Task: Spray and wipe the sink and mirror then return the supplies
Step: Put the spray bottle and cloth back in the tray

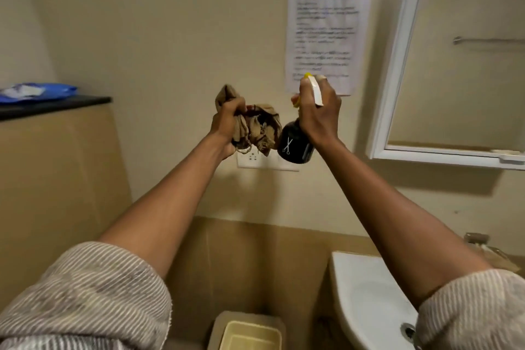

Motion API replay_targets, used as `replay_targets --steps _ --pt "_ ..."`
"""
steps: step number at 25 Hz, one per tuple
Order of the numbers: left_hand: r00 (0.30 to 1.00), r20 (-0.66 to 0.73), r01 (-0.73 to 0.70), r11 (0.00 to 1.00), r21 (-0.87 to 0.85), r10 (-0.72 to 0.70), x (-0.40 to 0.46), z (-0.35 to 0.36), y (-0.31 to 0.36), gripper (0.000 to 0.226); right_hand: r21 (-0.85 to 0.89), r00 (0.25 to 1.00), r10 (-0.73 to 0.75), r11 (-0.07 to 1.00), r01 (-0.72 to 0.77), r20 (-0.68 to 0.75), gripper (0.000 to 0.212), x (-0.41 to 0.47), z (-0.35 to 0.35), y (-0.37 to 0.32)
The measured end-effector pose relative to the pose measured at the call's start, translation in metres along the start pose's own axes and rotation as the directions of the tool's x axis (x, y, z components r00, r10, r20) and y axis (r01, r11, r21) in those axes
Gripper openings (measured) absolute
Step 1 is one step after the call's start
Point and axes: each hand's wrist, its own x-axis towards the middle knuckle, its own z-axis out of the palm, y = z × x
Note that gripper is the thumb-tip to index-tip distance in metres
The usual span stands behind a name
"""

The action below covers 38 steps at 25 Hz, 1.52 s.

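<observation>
My left hand (227, 125) is raised in front of the wall and grips a crumpled brown cloth (260, 129). Right beside it my right hand (318, 113) holds a black spray bottle (295, 145) by its neck; the bottle has a white and yellow trigger head and a scissors logo. The white-framed mirror (454, 65) hangs on the wall to the right of both hands. The white sink (366, 295) sits at the lower right, partly hidden by my right arm.
A printed paper notice (324, 28) is taped to the wall behind the bottle. A white wall socket (261, 160) lies under my hands. A dark shelf (54, 105) at left carries a blue packet (37, 91). A beige bin (247, 332) stands on the floor below.
</observation>
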Motion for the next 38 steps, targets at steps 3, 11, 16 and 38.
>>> replay_targets --steps 3,11,16,38 --pt "0.999 -0.052 0.005 0.999 -0.037 -0.007 -0.037 -0.028 -0.011 0.031 0.036 0.993 0.026 0.999 -0.031 0.116 0.029 -0.028 0.033 0.006" --pt "0.944 -0.194 0.247 0.961 -0.124 -0.268 -0.09 -0.095 -0.137 0.015 -0.083 0.937 0.134 0.99 -0.113 0.323 0.023 -0.145 0.068 0.094" --pt "0.833 -0.276 0.49 0.871 -0.036 -0.48 -0.098 -0.12 -0.249 0.029 -0.294 0.888 0.249 0.946 -0.138 0.385 0.018 -0.211 0.053 0.168" --pt "0.695 -0.367 0.686 0.724 0.078 -0.619 -0.097 -0.164 -0.608 0.03 -0.612 0.667 0.686 0.669 -0.422 0.29 0.028 -0.469 0.014 0.465"
